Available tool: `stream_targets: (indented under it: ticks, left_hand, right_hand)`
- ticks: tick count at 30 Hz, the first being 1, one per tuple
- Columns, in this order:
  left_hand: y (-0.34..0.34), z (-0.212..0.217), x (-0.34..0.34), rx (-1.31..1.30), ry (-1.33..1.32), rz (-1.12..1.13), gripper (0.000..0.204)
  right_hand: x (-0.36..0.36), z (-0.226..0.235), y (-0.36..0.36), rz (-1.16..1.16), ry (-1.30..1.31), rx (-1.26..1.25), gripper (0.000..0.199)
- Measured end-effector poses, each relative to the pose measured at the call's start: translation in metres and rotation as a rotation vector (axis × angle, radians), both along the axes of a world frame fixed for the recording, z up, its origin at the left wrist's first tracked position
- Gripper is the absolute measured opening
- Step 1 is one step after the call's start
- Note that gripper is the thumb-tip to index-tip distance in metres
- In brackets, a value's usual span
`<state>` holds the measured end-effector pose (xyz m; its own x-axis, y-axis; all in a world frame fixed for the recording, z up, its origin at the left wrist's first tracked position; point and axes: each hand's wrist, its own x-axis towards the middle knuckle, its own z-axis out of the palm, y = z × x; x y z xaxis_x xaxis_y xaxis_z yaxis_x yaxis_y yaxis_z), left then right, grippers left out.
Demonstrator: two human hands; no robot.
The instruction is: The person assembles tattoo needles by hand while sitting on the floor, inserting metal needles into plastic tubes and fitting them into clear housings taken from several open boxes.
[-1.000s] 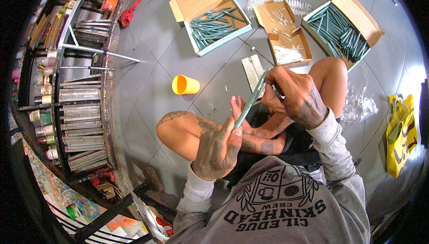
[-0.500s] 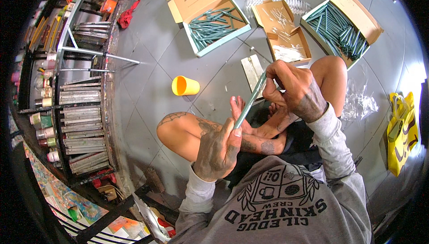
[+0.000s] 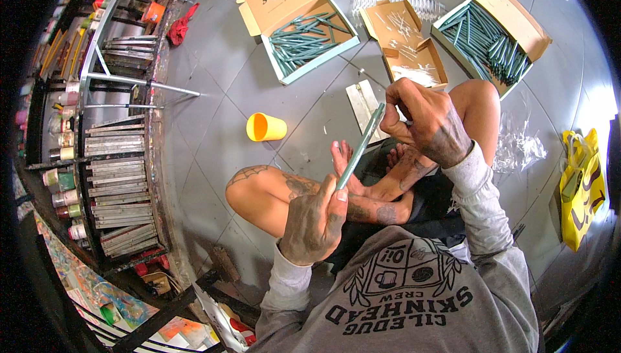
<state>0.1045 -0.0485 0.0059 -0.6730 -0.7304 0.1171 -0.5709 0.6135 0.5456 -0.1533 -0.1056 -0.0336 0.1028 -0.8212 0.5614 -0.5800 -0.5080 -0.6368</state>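
A slim green pen [image 3: 359,149] points up and to the right from my left hand [image 3: 314,220], which is closed around its lower end. Close by the pen's upper end is my right hand [image 3: 430,120], thumb and fingers pinched together. Whatever sits in that pinch, if anything, is hidden by the fingers. Many similar green pens lie in an open box [image 3: 352,41] at the far left and another box [image 3: 535,30] at the far right. Between them, an open brown box [image 3: 387,55] holds thin white sticks [image 3: 414,75].
A yellow cup [image 3: 266,127] lies on the grey tiled floor, left of a pale flat board [image 3: 362,104]. Crumpled clear plastic [image 3: 519,146] and a yellow bag [image 3: 581,188] are on the right. Along the left stands a metal-framed shelf [image 3: 119,178] with jars.
My right hand has shifted slightly up, and its fingers now sit a little off the pen's upper end. The left hand keeps its hold on the pen.
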Motion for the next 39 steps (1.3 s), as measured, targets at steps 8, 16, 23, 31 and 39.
stream_targets:
  ticks: [8, 16, 23, 31, 39]
  left_hand:
    - [0.004, -0.007, 0.007, -0.115, -0.020, -0.047, 0.060]
    - [0.010, -0.022, 0.014, -0.366, -0.004, -0.057, 0.070]
    - [0.004, 0.004, -0.004, 0.225, -0.012, 0.197, 0.018]
    - [-0.010, -0.002, 0.001, 0.622, 0.128, 0.261, 0.031]
    - [-0.025, -0.011, 0.006, 0.916, 0.333, 0.294, 0.034]
  right_hand:
    - [-0.006, -0.004, -0.007, -0.039, 0.012, -0.036, 0.023]
    - [-0.010, -0.012, -0.021, -0.083, 0.058, -0.068, 0.020]
    - [-0.020, -0.028, -0.034, -0.072, 0.033, -0.070, 0.022]
    - [-0.031, -0.040, -0.044, -0.104, 0.046, -0.057, 0.022]
    - [-0.067, -0.054, -0.056, -0.223, 0.092, 0.016, 0.017]
